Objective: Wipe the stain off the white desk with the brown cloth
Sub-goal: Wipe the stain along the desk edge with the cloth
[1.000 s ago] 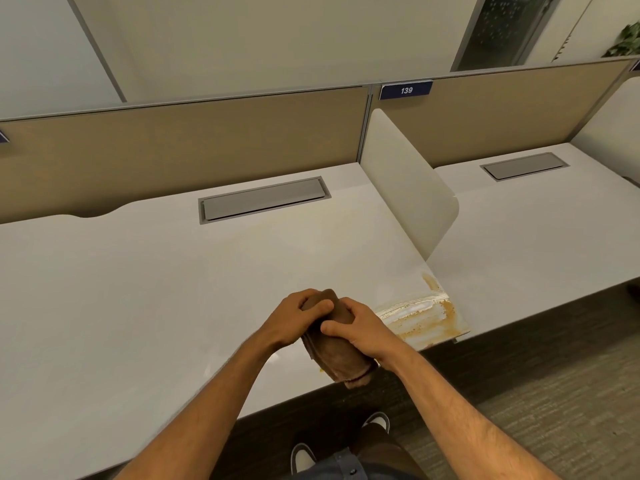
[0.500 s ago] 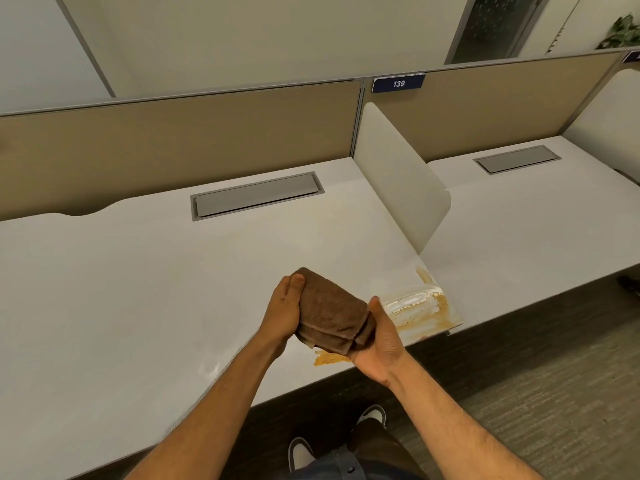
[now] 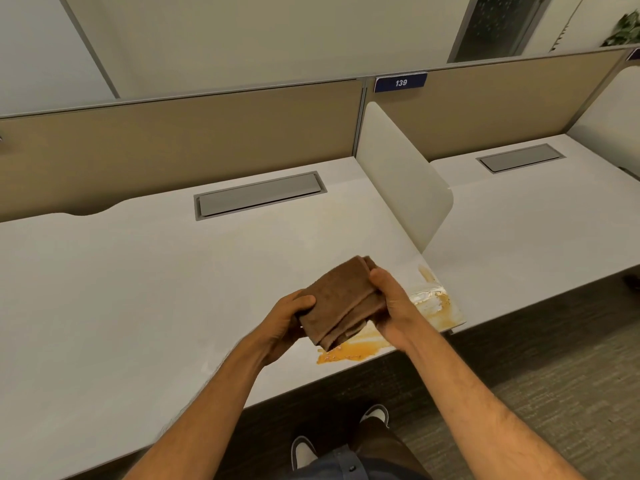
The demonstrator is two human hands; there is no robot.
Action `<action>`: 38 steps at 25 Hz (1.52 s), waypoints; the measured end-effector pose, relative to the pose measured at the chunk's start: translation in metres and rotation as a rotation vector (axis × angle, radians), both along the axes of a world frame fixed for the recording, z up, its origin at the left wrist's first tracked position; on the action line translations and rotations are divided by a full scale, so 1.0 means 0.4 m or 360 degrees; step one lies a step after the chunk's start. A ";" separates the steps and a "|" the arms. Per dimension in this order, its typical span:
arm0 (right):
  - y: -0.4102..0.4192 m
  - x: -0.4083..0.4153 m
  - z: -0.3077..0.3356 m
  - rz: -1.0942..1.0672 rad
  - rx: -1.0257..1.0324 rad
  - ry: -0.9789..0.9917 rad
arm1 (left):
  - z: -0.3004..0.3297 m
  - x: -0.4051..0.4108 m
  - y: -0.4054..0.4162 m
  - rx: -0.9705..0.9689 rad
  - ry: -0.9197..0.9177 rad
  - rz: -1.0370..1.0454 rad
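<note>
Both forearms extended forward; left hand [image 3: 282,323] and right hand [image 3: 393,306] closed around opposite ends of brown cloth [image 3: 341,303].

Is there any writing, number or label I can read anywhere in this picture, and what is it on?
"139": white digits on a blue tag at the top of the tan partition, above the white divider.
A second blue tag at the far right edge is cut off; nothing readable.
No text shows on the desk, the cloth or the grey hatches.
</note>
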State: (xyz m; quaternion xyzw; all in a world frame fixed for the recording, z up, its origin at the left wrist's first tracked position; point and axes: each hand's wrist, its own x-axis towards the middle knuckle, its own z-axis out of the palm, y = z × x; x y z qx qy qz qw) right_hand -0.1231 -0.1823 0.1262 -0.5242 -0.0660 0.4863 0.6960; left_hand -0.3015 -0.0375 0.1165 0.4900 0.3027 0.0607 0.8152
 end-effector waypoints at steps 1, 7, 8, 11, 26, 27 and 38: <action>0.001 -0.027 -0.019 -0.0053 0.0073 0.0159 | 0.000 0.006 -0.004 0.0014 -0.0024 -0.0012; -0.012 -0.133 -0.090 -0.0126 -0.0133 0.0451 | -0.061 0.003 -0.049 0.0342 0.0058 -0.0141; -0.017 -0.126 -0.098 -0.0156 -0.0157 0.0384 | -0.077 0.000 -0.057 0.0411 0.0095 -0.0136; -0.039 -0.099 -0.137 -0.0210 -0.0347 0.0186 | -0.131 -0.006 -0.067 0.0833 0.0393 -0.0100; -0.007 0.221 -0.240 0.0307 -0.1184 -0.1202 | -0.544 -0.102 0.053 0.1950 0.1059 -0.0815; 0.015 0.229 -0.261 0.0374 -0.1242 -0.1343 | -0.562 -0.106 0.055 0.2056 0.1095 -0.0884; 0.039 0.100 -0.553 0.0686 -0.1433 -0.2105 | -0.635 -0.126 0.039 0.2318 0.1089 -0.0816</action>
